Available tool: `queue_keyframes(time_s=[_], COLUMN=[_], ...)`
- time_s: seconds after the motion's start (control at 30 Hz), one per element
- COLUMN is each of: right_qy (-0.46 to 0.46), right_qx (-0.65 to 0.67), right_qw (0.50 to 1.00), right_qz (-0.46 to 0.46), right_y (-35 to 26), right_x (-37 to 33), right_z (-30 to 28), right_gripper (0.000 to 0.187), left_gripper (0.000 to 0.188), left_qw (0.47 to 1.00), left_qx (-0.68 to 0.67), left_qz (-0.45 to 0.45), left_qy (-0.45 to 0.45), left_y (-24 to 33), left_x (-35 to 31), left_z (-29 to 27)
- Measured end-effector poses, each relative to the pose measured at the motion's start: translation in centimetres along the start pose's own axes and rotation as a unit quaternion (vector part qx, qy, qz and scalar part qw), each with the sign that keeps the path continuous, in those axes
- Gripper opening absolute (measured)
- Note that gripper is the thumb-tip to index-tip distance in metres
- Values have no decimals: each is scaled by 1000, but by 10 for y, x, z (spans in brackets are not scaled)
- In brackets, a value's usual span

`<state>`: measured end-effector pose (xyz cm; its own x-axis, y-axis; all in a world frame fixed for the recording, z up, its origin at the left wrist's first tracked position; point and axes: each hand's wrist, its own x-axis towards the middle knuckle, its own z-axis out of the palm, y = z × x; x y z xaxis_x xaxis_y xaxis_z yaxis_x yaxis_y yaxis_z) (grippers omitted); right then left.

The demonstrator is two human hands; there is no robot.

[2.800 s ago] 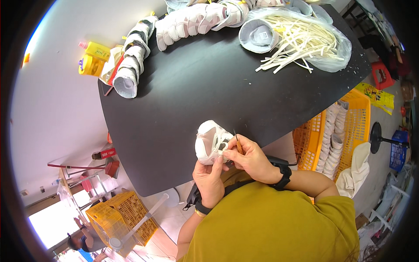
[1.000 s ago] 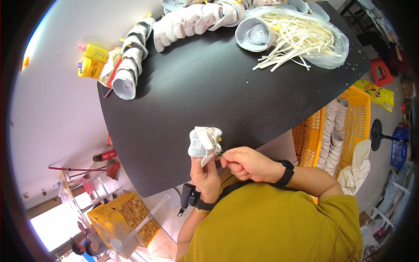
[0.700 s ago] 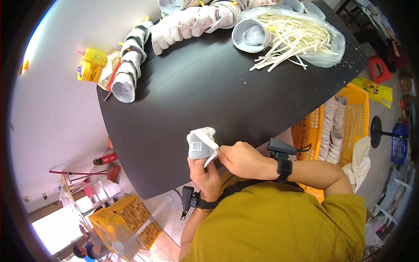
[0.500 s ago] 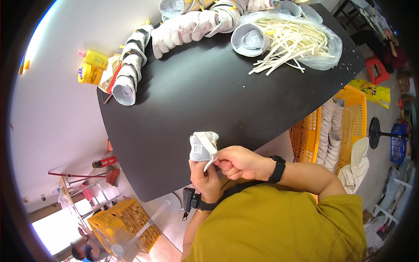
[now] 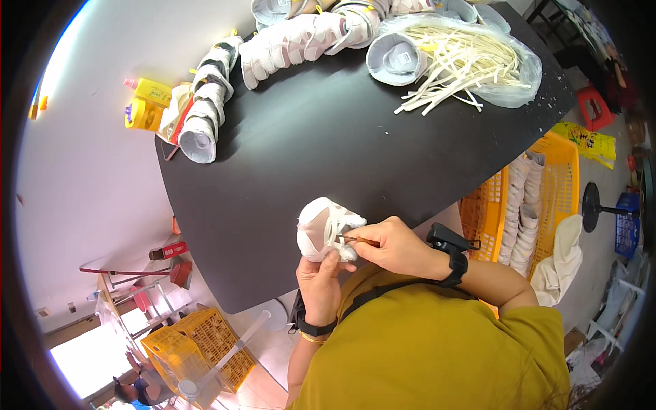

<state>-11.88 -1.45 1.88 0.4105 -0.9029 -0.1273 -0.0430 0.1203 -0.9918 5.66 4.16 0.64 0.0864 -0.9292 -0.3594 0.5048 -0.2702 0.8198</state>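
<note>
Above the near edge of the black table (image 5: 273, 171), my left hand (image 5: 318, 290) grips a small white and beige shoe upper (image 5: 314, 229) from below, thumb on its near side. White lacing strips (image 5: 333, 224) cross the upper's front. My right hand (image 5: 395, 249) is closed around a thin tool with a brown handle (image 5: 367, 241), which looks like an awl or lacing hook. Its dark, narrow tip points left and meets the laces; whether it passes under a strip is too small to tell.
Nested shoe uppers lie in rows at the far side (image 5: 294, 48) and far left (image 5: 207, 106). Cream laces (image 5: 465, 58) spill from a clear plastic bag (image 5: 523, 89). An orange basket (image 5: 560, 184) beside the table's right edge holds more uppers. Yellow bottles (image 5: 142, 116) stand beyond the left edge.
The shoe upper has been turned, so its laced front shows instead of its grey lining. My right hand moved slightly right and now has the brown-handled tool in view, its tip at the laces.
</note>
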Motion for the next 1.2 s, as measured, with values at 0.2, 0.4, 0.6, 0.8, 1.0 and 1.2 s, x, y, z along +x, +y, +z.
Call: queue_keyframes(time_s=[0.2, 0.4, 0.6, 0.8, 1.0, 1.2], right_qy=[-67, 68, 78, 42, 110, 35], right_qx=[89, -246, -313, -195, -125, 87], right_qw=[993, 963, 944, 975, 981, 994], right_qz=[43, -90, -65, -103, -101, 58], right_y=[21, 21, 22, 22, -16, 3], right_x=[3, 1, 3, 1, 8, -4], right_z=[-6, 2, 8, 0, -22, 10], right_gripper=[15, 10, 12, 11, 12, 18], left_gripper=[20, 16, 15, 18, 20, 25], left_qw=[999, 998, 988, 994, 998, 998], left_qx=[13, 56, 108, 53, -9, 63], left_qz=[-35, 16, 79, 46, -63, 6], left_qy=[-19, 23, 83, 84, -8, 13], left_y=[-4, -7, -10, 4, 18, -7], left_x=[-5, -8, -6, 9, 13, -10], left_z=[6, 14, 22, 15, -8, 14])
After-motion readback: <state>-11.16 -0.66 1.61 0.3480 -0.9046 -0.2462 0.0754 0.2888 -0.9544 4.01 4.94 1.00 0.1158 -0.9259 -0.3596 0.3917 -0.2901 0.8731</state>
